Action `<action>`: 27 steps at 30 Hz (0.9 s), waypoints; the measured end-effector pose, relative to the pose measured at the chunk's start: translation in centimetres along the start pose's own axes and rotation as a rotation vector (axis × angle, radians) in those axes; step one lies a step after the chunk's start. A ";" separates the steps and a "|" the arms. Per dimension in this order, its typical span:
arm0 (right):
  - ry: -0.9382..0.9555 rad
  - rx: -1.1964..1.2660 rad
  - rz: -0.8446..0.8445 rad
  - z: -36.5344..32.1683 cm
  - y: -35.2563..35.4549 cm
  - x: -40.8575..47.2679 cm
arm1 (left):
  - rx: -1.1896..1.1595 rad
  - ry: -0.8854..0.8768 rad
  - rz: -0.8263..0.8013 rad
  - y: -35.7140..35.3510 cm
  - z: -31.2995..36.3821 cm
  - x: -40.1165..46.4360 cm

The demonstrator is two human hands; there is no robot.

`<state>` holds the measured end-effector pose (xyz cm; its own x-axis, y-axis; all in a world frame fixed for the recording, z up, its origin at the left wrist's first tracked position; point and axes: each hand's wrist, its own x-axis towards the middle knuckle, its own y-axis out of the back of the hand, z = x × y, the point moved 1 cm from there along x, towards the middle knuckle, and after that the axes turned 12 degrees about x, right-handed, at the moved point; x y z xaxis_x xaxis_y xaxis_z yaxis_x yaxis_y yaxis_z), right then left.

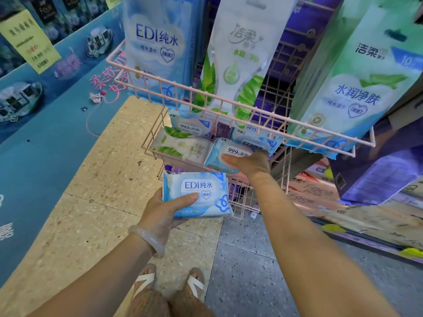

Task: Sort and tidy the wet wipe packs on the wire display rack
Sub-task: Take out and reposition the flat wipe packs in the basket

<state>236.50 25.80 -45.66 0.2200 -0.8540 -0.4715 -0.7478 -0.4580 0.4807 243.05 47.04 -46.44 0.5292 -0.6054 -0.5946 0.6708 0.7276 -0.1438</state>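
**Placing the 99.9% pack, EDI pack waiting**

Left hand (163, 213), with a pale bangle (146, 240) at the wrist: curled under and gripping a blue EDI pack (196, 194), thumb across its face, held just in front of the pink wire rack (240, 106) and below its lower basket (160, 154). Best kept flat and clear of the wire until a slot opens.

In that basket, from the left: a green-leaf pack (183, 146) lying flat, another 99.9% pack (191, 126) behind it, more EDI packs (258, 136) toward the right.

Right hand (248, 162): reaching over the basket's front edge, thumb pressed on a blue 99.9% pack (223, 154), fingers hidden beneath but apparently gripping it. Pack tilted, partly over the EDI ones.

To do it well, probably: slide this pack back beside its 99.9% twin, label up and facing front, squared to the wire, not left straddling two kinds. Then the held EDI pack onto the EDI stack at right. Worth watching the upper tier's hanging multipacks (245, 56) and the slippery film
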 end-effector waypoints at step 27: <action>-0.085 0.862 -0.197 -2.3 1.1 -3.2 | 0.018 -0.058 0.038 2.5 1.2 0.6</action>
<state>236.43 27.46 -41.98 0.3727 -0.7425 -0.5565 -0.9206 -0.2205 -0.3223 245.72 48.10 -46.18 0.5834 -0.5956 -0.5522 0.6586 0.7448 -0.1074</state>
